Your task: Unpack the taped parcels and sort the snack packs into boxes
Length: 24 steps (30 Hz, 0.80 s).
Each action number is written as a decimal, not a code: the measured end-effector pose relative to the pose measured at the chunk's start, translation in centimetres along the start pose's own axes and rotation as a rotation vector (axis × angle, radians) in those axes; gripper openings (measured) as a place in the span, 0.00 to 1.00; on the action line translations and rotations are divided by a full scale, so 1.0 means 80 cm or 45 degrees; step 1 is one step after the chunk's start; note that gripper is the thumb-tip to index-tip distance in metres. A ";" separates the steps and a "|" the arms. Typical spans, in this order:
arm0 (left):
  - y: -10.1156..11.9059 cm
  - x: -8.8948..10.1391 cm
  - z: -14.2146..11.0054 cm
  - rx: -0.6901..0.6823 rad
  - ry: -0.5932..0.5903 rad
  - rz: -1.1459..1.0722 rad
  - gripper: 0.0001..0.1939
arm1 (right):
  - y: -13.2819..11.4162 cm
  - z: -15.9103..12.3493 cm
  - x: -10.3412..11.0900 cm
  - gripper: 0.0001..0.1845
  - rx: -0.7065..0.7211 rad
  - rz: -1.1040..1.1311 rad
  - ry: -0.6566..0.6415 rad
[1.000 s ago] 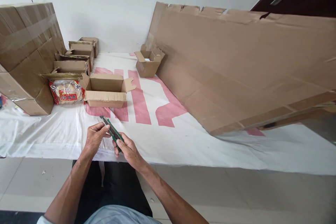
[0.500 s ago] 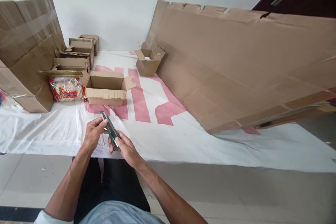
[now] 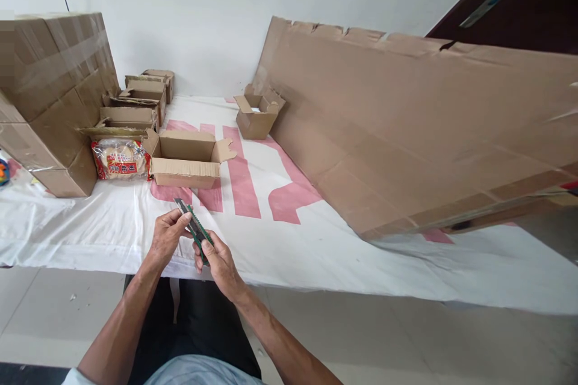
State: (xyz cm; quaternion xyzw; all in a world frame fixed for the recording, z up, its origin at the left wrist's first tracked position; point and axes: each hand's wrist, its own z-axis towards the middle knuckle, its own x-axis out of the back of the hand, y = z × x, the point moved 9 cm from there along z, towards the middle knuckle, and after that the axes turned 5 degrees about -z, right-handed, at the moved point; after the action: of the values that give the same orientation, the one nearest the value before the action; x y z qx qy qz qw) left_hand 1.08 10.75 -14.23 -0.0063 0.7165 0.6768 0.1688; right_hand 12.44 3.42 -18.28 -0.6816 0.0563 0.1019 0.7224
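A green utility knife (image 3: 197,230) is held between my two hands above the front edge of the table, its blade end pointing up and left. My left hand (image 3: 166,236) pinches it near the blade end with thumb and fingers. My right hand (image 3: 220,261) wraps round the handle end, thumb on top. Just beyond the knife tip stands an open cardboard box (image 3: 186,171) with its end flaps spread. Left of that box lies a clear and red food packet (image 3: 121,159) with pale round pieces inside.
Taped cartons (image 3: 63,72) are stacked at the left. Several opened small boxes (image 3: 143,93) line up behind the packet. A smaller open box (image 3: 256,117) stands at the back, against a large cardboard sheet (image 3: 406,132) leaning on the right. A white cloth (image 3: 334,258) with pink shapes covers the table.
The view has shifted slightly, so the whole scene sits a little lower. Both hands keep hold of the knife, and the right hand's thumb lies a little higher along the handle.
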 end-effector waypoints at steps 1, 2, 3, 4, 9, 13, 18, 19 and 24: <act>0.001 0.000 0.000 -0.003 0.000 0.002 0.26 | 0.001 0.000 0.000 0.28 -0.001 0.001 0.007; 0.001 -0.001 0.000 -0.004 0.000 0.004 0.26 | 0.003 0.001 0.001 0.28 -0.001 0.003 0.014; 0.002 -0.001 0.000 -0.004 -0.002 0.007 0.26 | 0.004 0.001 0.001 0.28 -0.003 0.007 0.021; 0.003 -0.002 0.000 -0.002 -0.003 0.010 0.26 | 0.006 0.002 0.002 0.28 -0.007 0.015 0.028; 0.006 -0.005 0.000 0.006 -0.003 0.030 0.26 | 0.014 0.003 0.005 0.28 -0.045 0.070 0.068; 0.007 -0.006 0.000 0.001 -0.003 0.047 0.25 | 0.010 0.003 0.007 0.28 -0.035 0.055 0.064; 0.003 -0.009 0.004 -0.023 -0.042 0.103 0.24 | 0.005 0.008 0.007 0.29 -0.051 0.022 -0.007; 0.001 -0.010 0.006 -0.027 -0.059 0.121 0.24 | 0.005 0.009 0.007 0.29 -0.058 0.010 -0.020; -0.014 -0.015 0.010 -0.029 -0.154 0.229 0.20 | 0.000 0.017 0.036 0.24 0.016 -0.238 0.042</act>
State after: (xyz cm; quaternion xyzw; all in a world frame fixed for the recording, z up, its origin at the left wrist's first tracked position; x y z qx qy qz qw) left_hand 2.68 11.21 -15.03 0.0971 0.6949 0.6965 0.1503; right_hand 15.17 4.95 -18.81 -0.6810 0.0050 0.0224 0.7320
